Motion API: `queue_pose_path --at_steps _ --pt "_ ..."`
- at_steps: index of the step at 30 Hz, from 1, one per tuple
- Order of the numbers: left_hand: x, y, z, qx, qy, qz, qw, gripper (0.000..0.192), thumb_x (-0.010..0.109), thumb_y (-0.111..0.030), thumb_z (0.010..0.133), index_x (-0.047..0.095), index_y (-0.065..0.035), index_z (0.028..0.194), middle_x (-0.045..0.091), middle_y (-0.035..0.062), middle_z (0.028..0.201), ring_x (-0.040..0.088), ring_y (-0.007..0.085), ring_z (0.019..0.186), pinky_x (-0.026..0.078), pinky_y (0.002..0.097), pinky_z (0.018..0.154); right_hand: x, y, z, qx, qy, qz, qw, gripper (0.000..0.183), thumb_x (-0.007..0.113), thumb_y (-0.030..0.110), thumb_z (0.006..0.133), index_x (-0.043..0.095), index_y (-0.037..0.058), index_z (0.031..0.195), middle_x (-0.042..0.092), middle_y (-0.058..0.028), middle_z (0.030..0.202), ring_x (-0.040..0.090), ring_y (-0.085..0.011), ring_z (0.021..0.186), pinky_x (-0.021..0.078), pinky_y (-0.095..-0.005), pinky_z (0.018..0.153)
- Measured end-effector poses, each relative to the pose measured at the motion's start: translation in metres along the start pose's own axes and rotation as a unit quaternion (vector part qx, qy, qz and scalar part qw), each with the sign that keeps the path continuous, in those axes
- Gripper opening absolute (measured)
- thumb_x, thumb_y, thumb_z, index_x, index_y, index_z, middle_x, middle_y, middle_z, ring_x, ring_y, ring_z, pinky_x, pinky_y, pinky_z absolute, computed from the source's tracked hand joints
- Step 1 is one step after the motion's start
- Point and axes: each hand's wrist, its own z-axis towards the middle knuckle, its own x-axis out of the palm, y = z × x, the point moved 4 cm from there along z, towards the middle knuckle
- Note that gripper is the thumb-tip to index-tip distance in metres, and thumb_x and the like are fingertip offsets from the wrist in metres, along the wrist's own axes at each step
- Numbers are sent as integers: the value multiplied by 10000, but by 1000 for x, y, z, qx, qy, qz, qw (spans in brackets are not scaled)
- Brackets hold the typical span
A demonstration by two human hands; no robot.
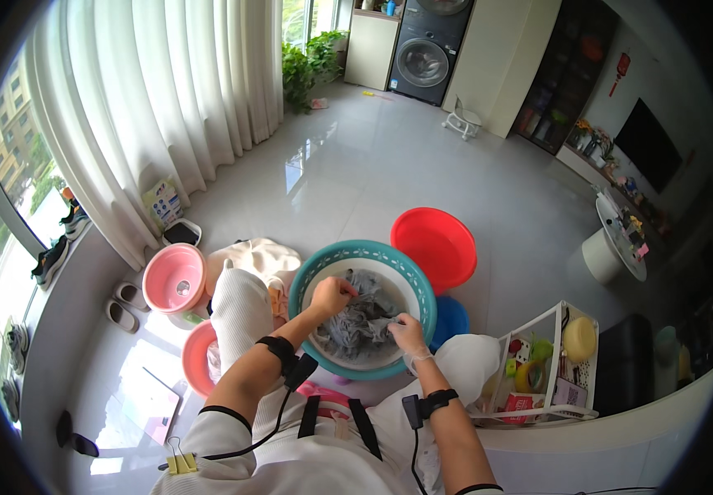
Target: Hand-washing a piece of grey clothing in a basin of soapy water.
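A large teal-rimmed plastic basin [423, 278] with a white inside stands on the floor between my knees. Wet grey cloth [353, 325] lies in it, in cloudy water. My left hand [333, 296] is over the upper left part of the cloth, its fingers pinching the fabric. At the basin's right side, my right hand [407, 334], which seems to wear a thin clear glove, grips another part of the same cloth between thumb and fingers. Both forearms carry black straps with small devices and cables.
A red basin [434, 247] and a blue one [452, 318] stand at right, near a white storage cart [557, 371]. Pink basins [174, 278] and piled clothes [257, 257] are at left. Slippers [122, 315] lie by the window ledge. A washing machine [423, 62] stands far off.
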Motion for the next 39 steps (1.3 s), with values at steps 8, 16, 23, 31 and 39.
queue_pose_path --at_steps 8,16,23,31,39 --pt "-20 3 71 1 -26 -211 977 112 569 -24 810 673 -48 847 588 -9 624 500 74 539 393 221 520 -32 -35 53 141 8 56 988 220 647 161 756 597 -6 890 609 -109 740 578 -174 697 463 -314 647" --pt "15 -9 79 -160 203 -431 865 86 516 -94 920 591 -118 954 501 -63 795 477 33 664 436 193 495 19 17 81 3 179 25 984 563 728 205 752 491 4 1221 583 -154 1123 560 -209 1066 423 -326 926" --pt "31 35 90 -205 156 -486 835 276 534 -260 932 526 -157 1187 528 -10 1042 506 82 861 468 256 631 48 18 94 247 212 340 882 438 598 44 840 468 -15 1254 557 -62 1154 528 -129 1034 416 -267 920" --pt "49 -2 81 -278 205 -465 815 563 585 -400 907 372 -172 1376 416 73 1335 422 221 1233 411 481 950 29 22 127 261 273 310 872 445 626 76 844 482 -10 1256 572 -45 1079 553 -113 959 463 -240 821" --pt "42 -6 97 -273 158 -503 804 150 662 -149 875 528 -82 885 625 40 809 615 118 707 522 257 604 10 31 117 275 316 300 857 316 683 90 803 561 -21 1073 614 -36 877 581 -100 752 472 -227 649"
